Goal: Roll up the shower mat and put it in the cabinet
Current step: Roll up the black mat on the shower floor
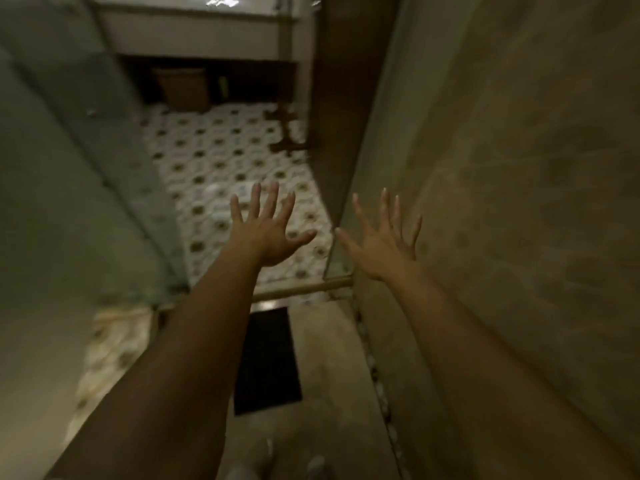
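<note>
A dark rectangular shower mat [268, 362] lies flat on the beige shower floor, low in the middle of the view, partly under my left forearm. My left hand [268, 233] is stretched out in front of me, high above the mat, fingers spread and holding nothing. My right hand [384, 242] is held out beside it near the right wall, also spread and empty. At the far end, under a counter, a dark open cabinet space [242, 84] holds a woven basket [181, 90]. The picture is blurred.
A brass threshold strip [304, 289] crosses the floor beyond the mat. Past it lies patterned white tile floor [221, 161]. A glass panel [86, 168] stands on the left and a tall beige wall [502, 202] on the right. A line of pebbles [375, 372] runs along the wall's foot.
</note>
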Demonstrator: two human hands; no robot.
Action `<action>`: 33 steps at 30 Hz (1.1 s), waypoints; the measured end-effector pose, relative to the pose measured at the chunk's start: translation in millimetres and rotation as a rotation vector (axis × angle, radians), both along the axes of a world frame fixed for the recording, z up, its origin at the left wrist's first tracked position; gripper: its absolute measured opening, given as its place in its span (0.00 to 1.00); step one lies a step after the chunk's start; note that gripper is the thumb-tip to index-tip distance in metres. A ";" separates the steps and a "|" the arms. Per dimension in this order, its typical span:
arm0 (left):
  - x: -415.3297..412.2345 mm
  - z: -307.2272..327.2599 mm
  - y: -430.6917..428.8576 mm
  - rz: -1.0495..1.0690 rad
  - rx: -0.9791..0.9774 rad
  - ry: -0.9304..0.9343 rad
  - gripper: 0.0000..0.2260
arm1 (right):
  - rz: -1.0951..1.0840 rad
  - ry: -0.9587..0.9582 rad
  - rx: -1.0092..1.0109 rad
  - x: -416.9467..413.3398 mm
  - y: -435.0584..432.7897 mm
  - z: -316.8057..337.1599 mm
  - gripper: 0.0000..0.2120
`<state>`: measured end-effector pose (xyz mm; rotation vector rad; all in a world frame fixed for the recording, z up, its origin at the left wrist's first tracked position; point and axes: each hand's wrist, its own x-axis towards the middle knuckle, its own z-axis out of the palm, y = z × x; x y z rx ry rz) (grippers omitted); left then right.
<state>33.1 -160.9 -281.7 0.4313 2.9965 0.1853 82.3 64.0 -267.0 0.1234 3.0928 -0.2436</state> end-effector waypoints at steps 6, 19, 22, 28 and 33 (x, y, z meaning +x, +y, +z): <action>24.7 -67.1 -106.6 0.279 -0.061 -0.164 0.44 | 0.222 -0.150 -0.026 -39.8 -85.2 -69.2 0.39; -47.7 -357.8 -194.0 0.249 -0.036 -0.337 0.43 | 0.244 -0.413 0.099 -101.3 -129.8 -372.4 0.41; -56.7 -480.0 -198.6 0.233 -0.063 -0.383 0.44 | 0.224 -0.477 0.087 -116.8 -125.9 -493.9 0.44; -77.1 -731.9 -187.8 0.171 -0.109 -0.449 0.43 | 0.268 -0.547 0.037 -158.3 -123.7 -750.4 0.45; -122.4 -864.1 -169.0 0.107 -0.055 -0.417 0.38 | 0.363 -0.515 -0.027 -207.7 -119.8 -889.1 0.39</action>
